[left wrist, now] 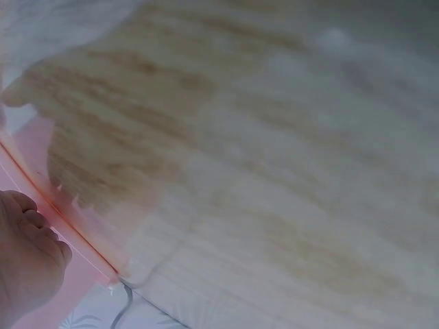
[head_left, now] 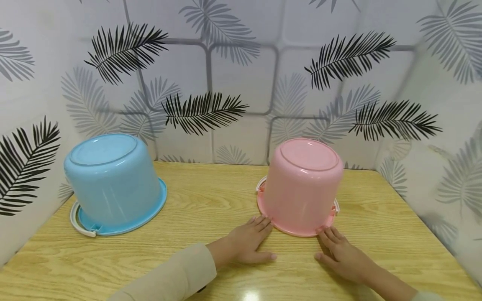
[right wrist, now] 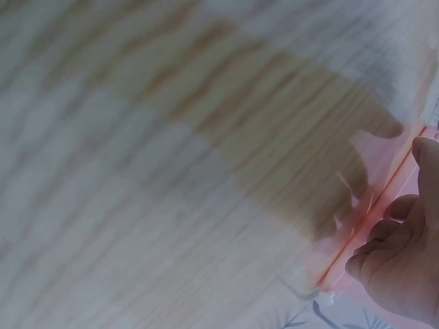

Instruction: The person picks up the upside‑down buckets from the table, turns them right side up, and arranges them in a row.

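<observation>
Nearest to us, at the lower centre of the frame, we see the left hand (head_left: 250, 240), its fingers extended and thumb spread away; at the lower right, the right hand (head_left: 344, 255) lies much the same way. Neither is wrapped round anything. Just beyond them, right of centre, the pink bucket (head_left: 305, 192) stands upside down on the table (head_left: 211, 196), its axis upright. Both hands' fingertips meet the near side of its rim (head_left: 297, 230), one towards each side, so we cannot call either hand nearer. The white handle (head_left: 260, 184) shows at both sides of the rim. Leftward, we have a broad stretch of wood before the blue bucket (head_left: 114, 188), also upside down, at the left of the frame; rightward, wood runs to the slanting table edge. Behind the pink bucket, a shorter strip reaches the leaf-patterned wall (head_left: 241, 142).
</observation>
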The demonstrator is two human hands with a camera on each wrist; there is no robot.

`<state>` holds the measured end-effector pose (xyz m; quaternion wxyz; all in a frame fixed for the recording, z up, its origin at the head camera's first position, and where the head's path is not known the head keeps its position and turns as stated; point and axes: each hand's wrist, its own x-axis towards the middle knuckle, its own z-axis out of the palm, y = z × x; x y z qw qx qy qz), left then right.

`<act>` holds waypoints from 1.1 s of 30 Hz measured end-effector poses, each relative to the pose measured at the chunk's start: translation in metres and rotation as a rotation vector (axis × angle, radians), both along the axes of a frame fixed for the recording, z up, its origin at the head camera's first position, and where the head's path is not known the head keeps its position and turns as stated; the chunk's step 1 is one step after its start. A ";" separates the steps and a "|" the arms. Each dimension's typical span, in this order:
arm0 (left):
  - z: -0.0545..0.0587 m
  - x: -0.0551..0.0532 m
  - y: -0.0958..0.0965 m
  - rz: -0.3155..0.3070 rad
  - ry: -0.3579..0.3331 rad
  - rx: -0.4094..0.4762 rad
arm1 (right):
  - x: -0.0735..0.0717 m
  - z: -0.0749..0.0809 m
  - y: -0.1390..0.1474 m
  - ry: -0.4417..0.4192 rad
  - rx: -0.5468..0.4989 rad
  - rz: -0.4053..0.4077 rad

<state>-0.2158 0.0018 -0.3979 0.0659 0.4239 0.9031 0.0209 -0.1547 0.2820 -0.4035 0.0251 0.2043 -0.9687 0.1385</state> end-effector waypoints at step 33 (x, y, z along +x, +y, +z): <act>0.000 0.015 -0.019 -0.054 0.012 0.006 | 0.010 -0.001 -0.005 0.050 0.020 0.049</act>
